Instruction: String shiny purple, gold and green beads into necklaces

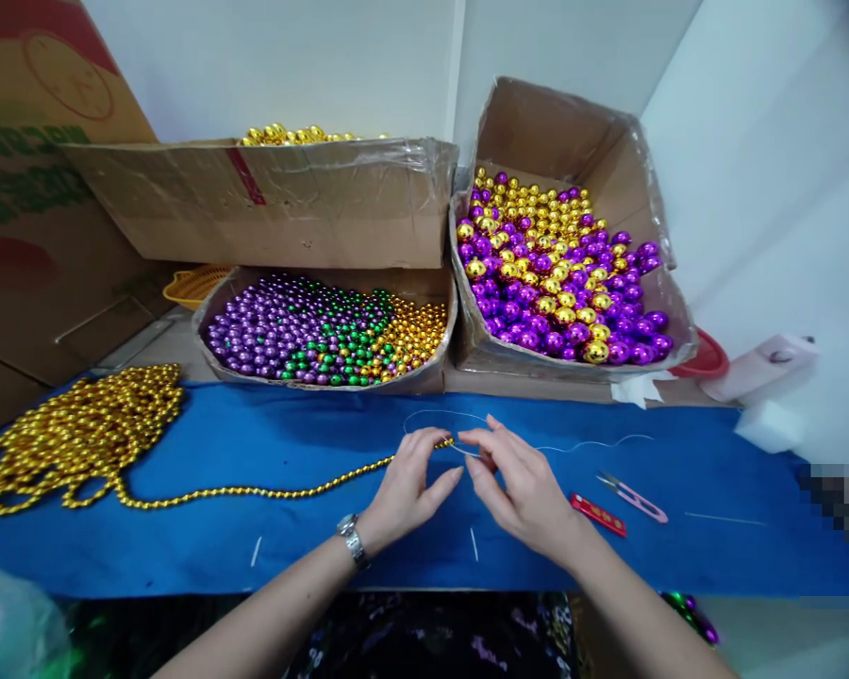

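Note:
My left hand (414, 479), with a metal watch (354, 540) on its wrist, is closed around the end of a gold bead string (275, 492). That string runs left across the blue cloth to a heap of gold bead strands (91, 429). Close beside it, my right hand (520, 479) has its fingers curled at a thin pale thread (566, 450) by the string's end. The thread arcs behind both hands and trails off to the right. Exactly where the fingertips pinch is too small to make out.
Pink thread snips (640, 500), a red packet (598, 515) and a needle-like piece (725, 519) lie at right on the blue cloth (311, 556). Behind stand a box of purple, green and gold beads (325, 330), a box of larger beads (552, 273) and another carton (290, 212).

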A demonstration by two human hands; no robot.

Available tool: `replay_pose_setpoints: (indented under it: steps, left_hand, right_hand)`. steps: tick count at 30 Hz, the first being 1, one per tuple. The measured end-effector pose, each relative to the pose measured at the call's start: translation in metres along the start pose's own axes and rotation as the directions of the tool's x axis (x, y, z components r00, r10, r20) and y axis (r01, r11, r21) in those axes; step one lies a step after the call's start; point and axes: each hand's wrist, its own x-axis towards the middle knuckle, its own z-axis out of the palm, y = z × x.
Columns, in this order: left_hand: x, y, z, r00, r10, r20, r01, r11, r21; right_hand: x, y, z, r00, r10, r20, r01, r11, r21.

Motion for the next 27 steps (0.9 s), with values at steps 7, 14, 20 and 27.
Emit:
replay_pose_setpoints:
  steps: [7, 14, 20, 27]
  left_hand:
    - [0.014, 0.010, -0.007, 0.923, -0.091, 0.374, 0.173, 0.966, -0.193]
    - [0.004, 0.024, -0.044, 0.811, -0.233, 0.537, 0.418, 0.872, -0.254]
    - [-0.031, 0.004, -0.120, 0.756, -0.337, 0.560, 0.374, 0.926, 0.052]
    - [-0.098, -0.036, -0.198, 0.639, -0.591, 0.492, 0.472, 0.807, 0.355]
  right_hand:
    - [-0.007, 0.019, -0.001, 0.990, -0.069, 0.124, 0.102, 0.955, -0.279]
    - [-0.016, 0.030, 0.008, 0.980, -0.003, 0.197, 0.080, 0.920, -0.385]
    - [-0.040, 0.034, 0.003, 0.982, 0.055, 0.180, 0.011, 0.938, -0.348]
    - [-0.094, 0.029, 0.020, 0.932, 0.258, 0.255, -0.184, 0.942, -0.281]
